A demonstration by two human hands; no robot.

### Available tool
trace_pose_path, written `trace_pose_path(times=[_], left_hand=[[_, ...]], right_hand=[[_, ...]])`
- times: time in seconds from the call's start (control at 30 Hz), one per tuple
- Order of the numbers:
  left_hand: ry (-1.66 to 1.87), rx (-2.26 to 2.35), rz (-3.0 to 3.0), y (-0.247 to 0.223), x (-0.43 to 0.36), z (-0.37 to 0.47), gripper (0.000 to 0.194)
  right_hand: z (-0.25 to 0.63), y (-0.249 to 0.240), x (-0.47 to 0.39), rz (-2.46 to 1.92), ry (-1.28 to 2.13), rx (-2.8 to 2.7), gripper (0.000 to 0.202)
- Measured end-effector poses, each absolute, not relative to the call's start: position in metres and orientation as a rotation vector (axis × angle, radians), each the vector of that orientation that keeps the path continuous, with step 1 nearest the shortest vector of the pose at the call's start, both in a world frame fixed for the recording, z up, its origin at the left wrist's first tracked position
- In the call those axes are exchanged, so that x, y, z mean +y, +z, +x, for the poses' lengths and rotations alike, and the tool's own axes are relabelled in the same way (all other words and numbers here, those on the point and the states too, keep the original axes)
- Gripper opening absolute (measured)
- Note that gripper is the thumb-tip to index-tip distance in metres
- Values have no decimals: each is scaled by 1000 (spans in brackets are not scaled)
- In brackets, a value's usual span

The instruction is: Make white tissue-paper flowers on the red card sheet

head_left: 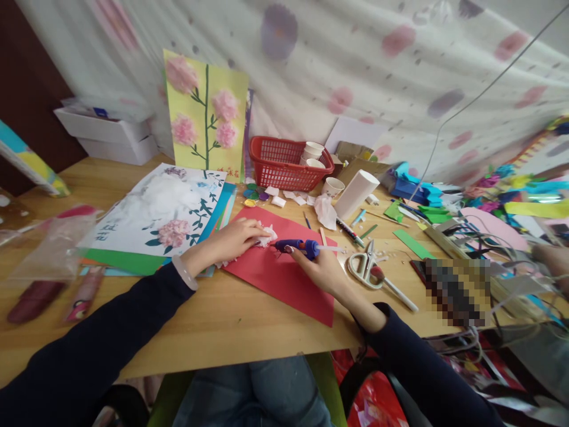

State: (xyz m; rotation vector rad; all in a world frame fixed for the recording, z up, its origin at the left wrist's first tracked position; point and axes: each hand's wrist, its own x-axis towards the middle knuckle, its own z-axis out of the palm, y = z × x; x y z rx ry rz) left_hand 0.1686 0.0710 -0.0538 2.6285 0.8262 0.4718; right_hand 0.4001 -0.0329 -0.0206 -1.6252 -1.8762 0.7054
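On the red paper [284, 279], my left hand [235, 238] has its fingertips closed on a crumpled pale pink tissue-paper piece [268, 236]. My right hand [324, 271] is wrapped round a blue hot glue gun [293, 244], and a clear glue stick [331, 249] sticks out of its rear end. The gun's nozzle points left and sits right beside the tissue piece; whether they touch I cannot tell. More pale crumpled paper [226, 263] shows under my left wrist, at the red sheet's left edge.
Scissors [367, 267] lie right of my right hand. A red basket [284, 169] with paper cups stands behind, near a white paper roll [357, 194]. Left are a flower picture [133, 219] and an upright yellow one [213, 118]. Cables and paper scraps crowd the right.
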Motion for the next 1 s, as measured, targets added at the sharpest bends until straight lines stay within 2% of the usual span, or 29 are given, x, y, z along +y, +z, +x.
trace_pose_path(times=[0.17, 0.5, 0.63, 0.73, 1.0], left_hand=[[472, 848, 2617, -48, 68, 169, 38], [450, 957, 2578, -46, 67, 167, 37], [454, 949, 2571, -46, 68, 167, 37], [466, 940, 2564, -47, 68, 167, 36], [476, 945, 2558, -50, 72, 165, 36]], right_hand=[[400, -24, -33, -1684, 651, -1869, 45], [399, -17, -34, -1673, 596, -1959, 41], [393, -13, -34, -1636, 808, -1902, 41], [393, -10, -32, -1600, 956, -1754, 52], [397, -10, -33, -1594, 1059, -1773, 57]])
